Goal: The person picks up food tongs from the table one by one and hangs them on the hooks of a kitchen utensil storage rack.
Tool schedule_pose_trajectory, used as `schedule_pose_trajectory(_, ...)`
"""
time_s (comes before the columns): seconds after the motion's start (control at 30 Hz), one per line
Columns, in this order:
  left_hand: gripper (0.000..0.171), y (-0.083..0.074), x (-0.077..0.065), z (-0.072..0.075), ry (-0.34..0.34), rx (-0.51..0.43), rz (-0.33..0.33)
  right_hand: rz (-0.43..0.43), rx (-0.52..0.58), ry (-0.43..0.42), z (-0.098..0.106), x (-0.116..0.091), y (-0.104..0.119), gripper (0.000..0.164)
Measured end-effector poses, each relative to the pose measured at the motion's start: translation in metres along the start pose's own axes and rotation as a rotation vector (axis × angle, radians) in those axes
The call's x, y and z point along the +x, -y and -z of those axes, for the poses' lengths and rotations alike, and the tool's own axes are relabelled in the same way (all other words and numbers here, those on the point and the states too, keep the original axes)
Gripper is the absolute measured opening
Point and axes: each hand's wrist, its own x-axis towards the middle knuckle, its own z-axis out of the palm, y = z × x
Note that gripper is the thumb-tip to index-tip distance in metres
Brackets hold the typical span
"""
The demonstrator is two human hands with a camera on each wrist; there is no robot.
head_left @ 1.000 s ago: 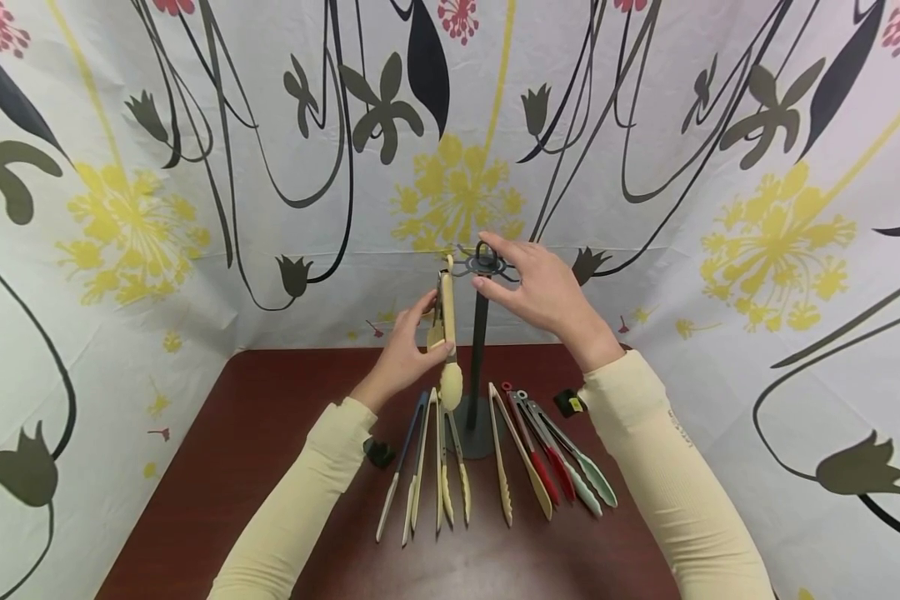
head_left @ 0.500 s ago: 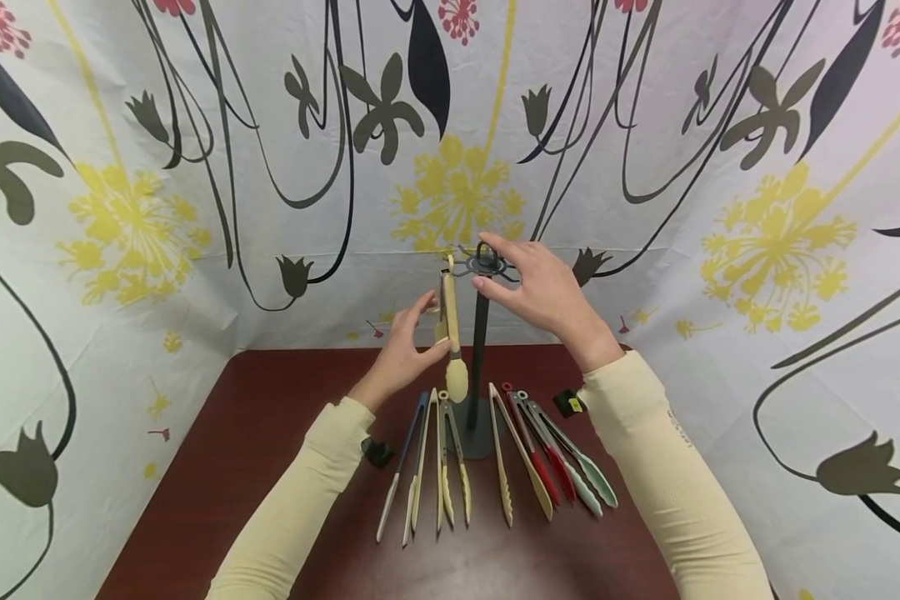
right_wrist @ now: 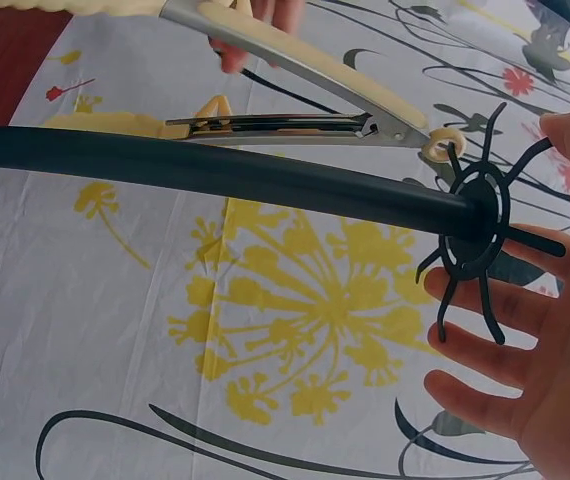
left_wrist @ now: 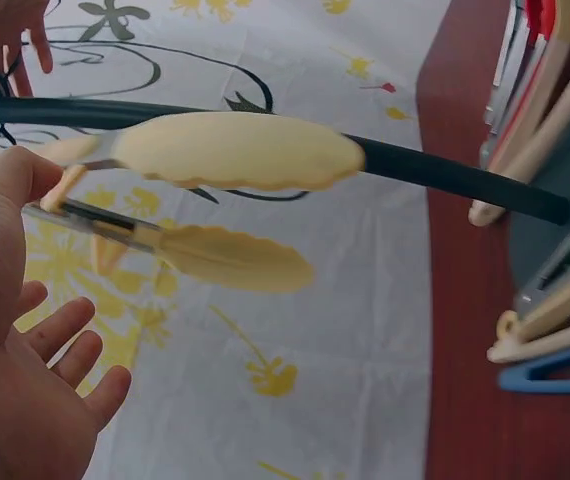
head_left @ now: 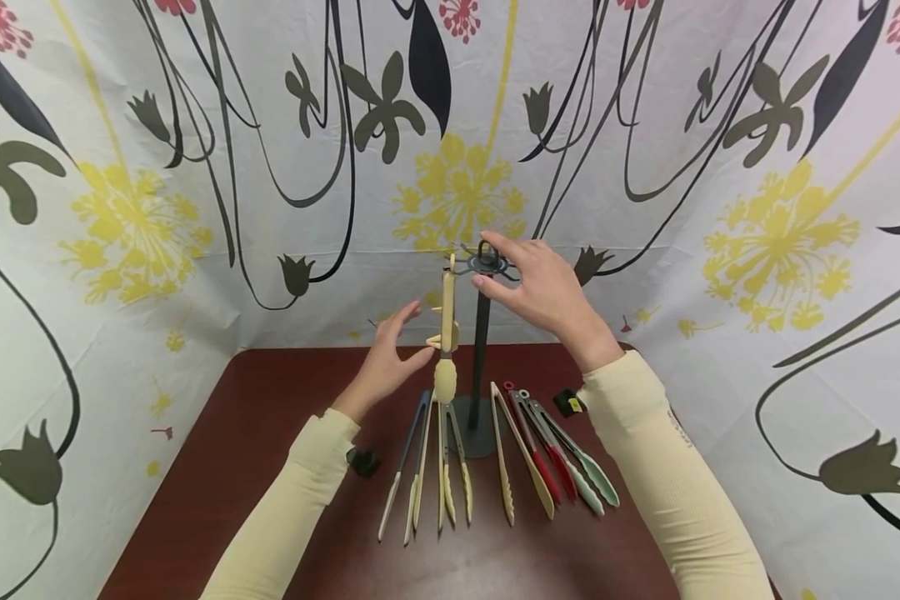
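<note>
A pair of cream-yellow tongs [head_left: 447, 312] hangs by its end loop [right_wrist: 445, 145] from a hook of the dark stand [head_left: 482, 333], its arms spread apart. Just left of the tongs, my left hand [head_left: 382, 362] has thumb and fingers spread and grips nothing. The thumb is very near the tongs in the left wrist view; I cannot tell if it touches. My right hand [head_left: 543, 287] is at the stand's top, thumb and forefinger beside the small top ring [head_left: 487, 252]. In the right wrist view its loosely extended fingers surround the hooked disc [right_wrist: 475, 220].
Several tongs lie on the dark red table [head_left: 285, 467] on both sides of the stand's round base [head_left: 482, 437]: blue-handled tongs [head_left: 412, 433], cream ones, red tongs [head_left: 551, 458] and mint-green tongs [head_left: 596, 475]. A flower-patterned curtain [head_left: 270, 208] encloses the table behind and at the sides.
My left hand has let go of the cream-yellow tongs and drawn back to the left. The tongs have turned on the hook. My right hand stays at the stand's top.
</note>
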Motion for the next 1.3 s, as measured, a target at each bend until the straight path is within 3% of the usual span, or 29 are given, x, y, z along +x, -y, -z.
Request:
schedule_pose_trajectory(0.33, 0.067, 0.048, -0.036, -0.022, 0.022, 0.059, 0.149, -0.017, -0.046, -0.013, 0.0, 0.0, 0.003, 0.074)
schedule_pose_trajectory(0.63, 0.055, 0.078, -0.075, -0.047, 0.171, 0.207, 0.254, -0.024, -0.079, -0.039, -0.001, 0.0, 0.007, 0.078)
schedule_pose_trajectory(0.93, 0.048, 0.096, -0.105, -0.059, 0.272, 0.297, 0.305, -0.031, -0.161, -0.026, 0.003, -0.001, 0.01, 0.077)
schedule_pose_trajectory(1.3, 0.049, 0.098, -0.114, -0.066, 0.308, 0.338, 0.32, -0.037, -0.168, 0.119, 0.021, 0.003, 0.01, 0.067)
